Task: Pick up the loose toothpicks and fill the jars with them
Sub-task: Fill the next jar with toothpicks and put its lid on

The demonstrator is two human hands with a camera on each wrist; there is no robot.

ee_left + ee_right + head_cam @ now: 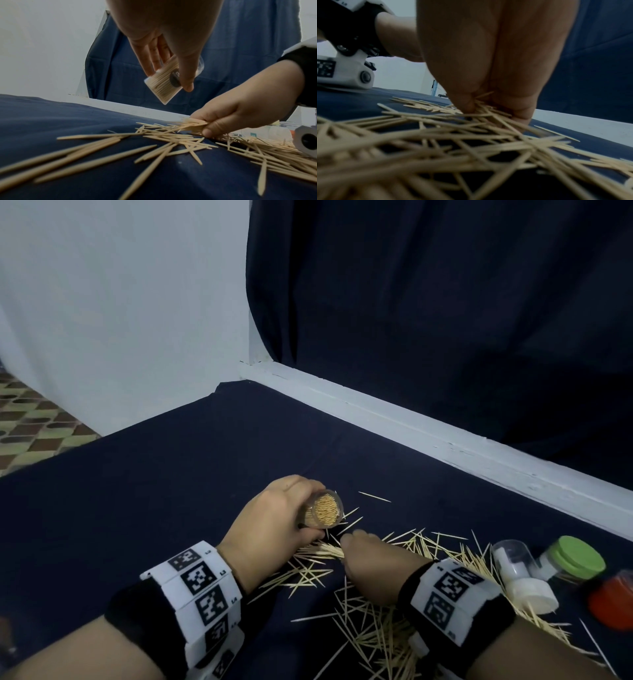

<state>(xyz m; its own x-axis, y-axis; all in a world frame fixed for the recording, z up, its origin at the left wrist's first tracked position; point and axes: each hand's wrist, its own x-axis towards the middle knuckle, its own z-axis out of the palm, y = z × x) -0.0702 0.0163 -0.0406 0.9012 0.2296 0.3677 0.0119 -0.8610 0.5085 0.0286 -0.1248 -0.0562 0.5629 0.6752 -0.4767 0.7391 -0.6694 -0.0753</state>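
Observation:
My left hand (277, 515) grips a clear jar (323, 510) packed with toothpicks, tilted with its open mouth toward me; in the left wrist view the jar (164, 82) hangs above the cloth between fingers and thumb. My right hand (363, 546) is down on the cloth just right of the jar and pinches a small bundle of toothpicks (192, 123). Loose toothpicks (373, 621) lie scattered over the dark cloth under and around both wrists. In the right wrist view the fingertips (467, 106) dig into the pile (453, 135).
At the right lie a clear jar with a white cap (520, 577), a green-lidded jar (575, 559) and a red lid (613, 601). A white ledge (411, 419) borders the dark blue cloth (171, 474); a dark curtain hangs behind it.

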